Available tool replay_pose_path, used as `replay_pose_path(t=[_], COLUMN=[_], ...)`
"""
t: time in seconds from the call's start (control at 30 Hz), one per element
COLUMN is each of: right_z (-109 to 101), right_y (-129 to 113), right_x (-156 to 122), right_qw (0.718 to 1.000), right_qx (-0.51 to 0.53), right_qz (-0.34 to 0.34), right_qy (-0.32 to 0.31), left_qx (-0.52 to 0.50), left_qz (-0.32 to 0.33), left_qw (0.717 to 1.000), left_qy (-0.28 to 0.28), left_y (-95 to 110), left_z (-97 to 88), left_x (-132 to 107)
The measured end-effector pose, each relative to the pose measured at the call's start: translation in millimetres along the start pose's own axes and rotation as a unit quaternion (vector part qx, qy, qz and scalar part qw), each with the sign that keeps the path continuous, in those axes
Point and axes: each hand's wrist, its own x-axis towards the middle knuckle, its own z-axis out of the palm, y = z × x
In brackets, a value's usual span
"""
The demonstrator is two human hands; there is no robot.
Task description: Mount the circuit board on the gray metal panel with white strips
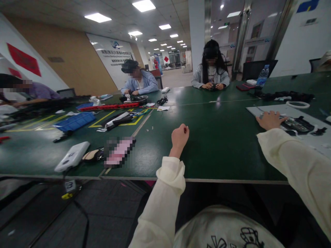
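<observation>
My left hand [180,136] is raised over the green table, fingers curled into a fist; whatever is inside it, if anything, is hidden. My right hand [271,120] lies with fingers spread at the left part of a light grey board [314,142]. Just beyond its fingers a thin stick-like item shows, too small to name. To its right on the board is an opened dark device [297,124] with its inner parts exposed. A small black piece [320,131] lies beside the device.
A white ring [297,104] and black straps [284,95] lie behind the board, near a water bottle [263,75]. Left of me are a pink phone-like item [120,153], a white power bank [72,156] and a blue basket [74,122]. Several people sit around the green table [217,137].
</observation>
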Motion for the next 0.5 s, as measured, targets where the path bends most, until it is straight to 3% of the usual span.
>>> replay_pose_path(t=[0.13, 0.23, 0.5], right_z=[-8.9, -15.6, -18.5], right_y=[-1.5, 1.4, 27.2], right_x=[-9.5, -20.1, -44.6], right_qw=[0.994, 0.987, 0.996], right_qx=[-0.052, -0.095, -0.061], right_qz=[-0.096, -0.128, -0.067], right_qy=[0.021, 0.006, 0.004], left_qx=[-0.008, -0.003, 0.001], left_qz=[0.005, 0.006, 0.006], left_qw=[1.000, 1.000, 1.000], left_qy=[-0.008, -0.005, -0.011], left_y=[2.2, 2.3, 2.1], left_z=[-2.9, -2.9, -4.3], left_x=[0.6, 1.8, 3.6])
